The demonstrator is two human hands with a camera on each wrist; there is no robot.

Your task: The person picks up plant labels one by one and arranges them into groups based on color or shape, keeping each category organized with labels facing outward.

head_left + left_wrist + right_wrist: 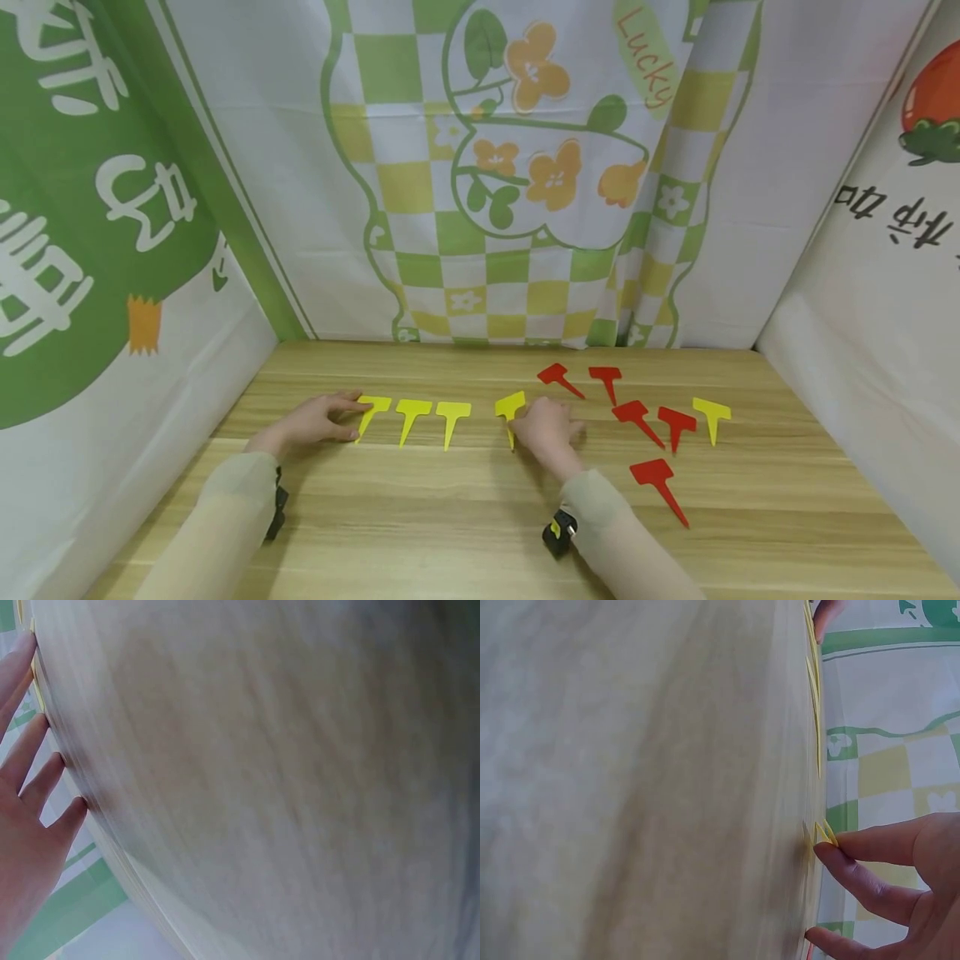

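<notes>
Flat T-shaped plastic plant labels lie on the wooden table. In the head view my right hand (546, 427) pinches a yellow plant label (511, 403) by its side, and the right wrist view shows this yellow label (826, 834) between thumb and finger. My left hand (313, 418) rests its fingertips at the leftmost yellow label (375, 405); in the left wrist view its fingers (34, 750) are spread and nearly straight. Between the hands, a second yellow label (413, 408) and a third yellow label (453, 412) lie side by side, stems toward me.
Right of my right hand lie several red labels, among them a red label (660, 473) nearest me and a red label (557, 375) farther back. Another yellow label (712, 412) lies at the far right. Printed curtains (487, 275) border the table (420, 525).
</notes>
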